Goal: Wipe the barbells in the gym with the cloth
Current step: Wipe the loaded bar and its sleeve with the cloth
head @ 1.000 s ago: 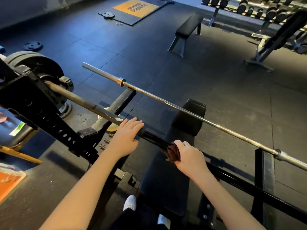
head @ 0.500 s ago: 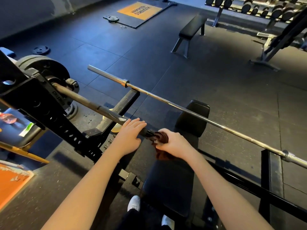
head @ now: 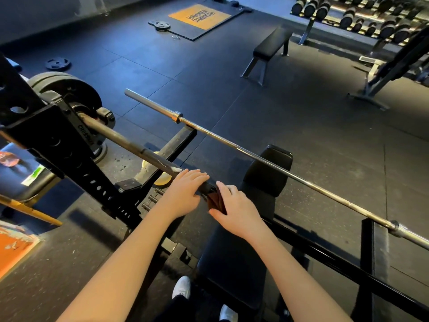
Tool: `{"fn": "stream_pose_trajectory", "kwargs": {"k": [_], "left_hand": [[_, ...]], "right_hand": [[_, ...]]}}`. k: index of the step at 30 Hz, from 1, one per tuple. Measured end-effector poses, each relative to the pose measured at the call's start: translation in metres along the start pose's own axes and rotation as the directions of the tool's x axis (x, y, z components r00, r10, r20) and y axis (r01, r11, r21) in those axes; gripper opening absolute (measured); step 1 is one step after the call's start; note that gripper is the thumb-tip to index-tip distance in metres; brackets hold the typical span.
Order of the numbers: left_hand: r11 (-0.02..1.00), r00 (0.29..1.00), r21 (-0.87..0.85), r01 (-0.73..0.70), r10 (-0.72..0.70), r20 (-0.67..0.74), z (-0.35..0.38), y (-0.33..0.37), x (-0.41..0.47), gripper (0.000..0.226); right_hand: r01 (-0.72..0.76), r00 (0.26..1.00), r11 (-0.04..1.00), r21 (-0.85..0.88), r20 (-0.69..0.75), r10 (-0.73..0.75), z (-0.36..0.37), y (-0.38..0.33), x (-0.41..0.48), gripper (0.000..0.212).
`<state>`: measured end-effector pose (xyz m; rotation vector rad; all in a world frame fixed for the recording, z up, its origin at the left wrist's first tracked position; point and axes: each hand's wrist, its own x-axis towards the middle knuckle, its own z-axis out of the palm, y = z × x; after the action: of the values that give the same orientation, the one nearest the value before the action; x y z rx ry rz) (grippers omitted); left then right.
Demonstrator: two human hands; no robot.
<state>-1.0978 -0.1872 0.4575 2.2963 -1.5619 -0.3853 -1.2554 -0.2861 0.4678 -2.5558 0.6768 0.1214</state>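
While the dark barbell point(head: 130, 145) sits in the black rack point(head: 58, 145) at nine o'clock, loaded with plates point(head: 67, 89) at ten, the left hand point(head: 185, 194) rests on its shaft. Its fingers lie together across the top, almost straight, pressing rather than clasping, probably to stop the bar rolling. Just at that hand's three o'clock the brown cloth point(head: 216, 202) is folded round the same shaft. The right hand point(head: 234, 212) grips it, thumb below and fingers curled over, likely so the fabric meets the steel all round. Beneath both hands the black bench pad point(head: 234, 263) runs toward six o'clock. Beyond them a chrome barbell point(head: 278, 167) lies bare from eleven down to four, well apart from the cloth and seemingly not yet wiped. Dark rubber floor point(head: 325, 135) fills the room, with an orange platform point(head: 199, 16) at twelve, a flat bench point(head: 271, 43) at one and a dumbbell rack point(head: 362, 17) at two.
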Motion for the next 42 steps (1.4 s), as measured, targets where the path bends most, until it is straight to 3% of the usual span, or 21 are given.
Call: {"fn": "stream_pose_trajectory", "kwargs": {"k": [4, 8, 11, 13, 17, 19, 21, 24, 27, 29, 32, 37, 42], "left_hand": [[0.998, 1.0, 0.063, -0.009, 0.009, -0.008, -0.01, -0.006, 0.001, 0.06], [0.993, 1.0, 0.118, -0.03, 0.029, 0.011, -0.008, -0.01, -0.002, 0.063], [0.987, 1.0, 0.158, -0.021, 0.02, 0.009, -0.004, -0.009, -0.003, 0.066], [0.984, 1.0, 0.176, -0.016, 0.016, 0.0, -0.002, -0.008, -0.003, 0.067], [0.974, 1.0, 0.226, -0.011, 0.011, 0.002, -0.001, -0.007, -0.004, 0.067], [0.964, 1.0, 0.264, -0.025, 0.025, 0.004, 0.0, -0.006, -0.003, 0.067], [0.969, 0.999, 0.242, -0.042, 0.046, -0.009, 0.002, -0.009, -0.005, 0.066], [0.998, 0.995, 0.015, -0.055, 0.057, -0.087, -0.007, -0.015, -0.007, 0.064], [0.956, 0.969, -0.284, 0.075, -0.137, -0.206, -0.028, -0.033, -0.002, 0.06], [0.913, 0.946, -0.374, 0.16, -0.251, -0.207, -0.04, -0.056, 0.006, 0.06], [0.918, 0.943, -0.331, 0.218, -0.285, -0.169, -0.045, -0.079, 0.014, 0.055], [0.941, 0.958, -0.316, 0.122, -0.195, -0.211, -0.037, -0.085, 0.005, 0.05], [0.972, 0.968, -0.202, 0.123, -0.162, -0.191, -0.044, -0.105, -0.002, 0.049]], "right_hand": [[-0.06, 0.998, 0.997, 0.058, -0.017, 0.061, -0.007, 0.011, -0.012, 0.063], [-0.218, 0.976, 0.969, -0.118, -0.057, 0.212, -0.002, 0.016, -0.032, 0.069], [-0.337, 0.94, 0.941, -0.013, 0.049, 0.337, -0.008, 0.003, -0.001, 0.059], [-0.339, 0.93, 0.935, 0.105, 0.184, 0.317, -0.017, -0.004, 0.027, 0.047], [-0.306, 0.908, 0.942, 0.138, 0.34, 0.245, -0.026, -0.014, 0.057, 0.049], [-0.311, 0.922, 0.936, 0.163, 0.292, 0.255, -0.019, -0.015, 0.051, 0.046], [-0.27, 0.957, 0.957, 0.103, 0.14, 0.255, -0.01, -0.012, 0.03, 0.044], [-0.224, 0.973, 0.974, -0.044, -0.06, 0.221, -0.003, -0.003, -0.003, 0.047], [-0.259, 0.964, 0.964, -0.058, -0.075, 0.254, -0.003, 0.001, -0.007, 0.044], [-0.248, 0.967, 0.967, -0.062, -0.081, 0.243, -0.001, -0.005, 0.002, 0.038], [-0.204, 0.976, 0.976, -0.074, -0.093, 0.197, 0.005, -0.021, 0.024, 0.039], [-0.121, 0.989, 0.991, -0.051, -0.092, 0.116, 0.012, -0.049, 0.06, 0.042], [-0.115, 0.989, 0.993, -0.016, -0.096, 0.113, 0.013, -0.044, 0.05, 0.051]]}}
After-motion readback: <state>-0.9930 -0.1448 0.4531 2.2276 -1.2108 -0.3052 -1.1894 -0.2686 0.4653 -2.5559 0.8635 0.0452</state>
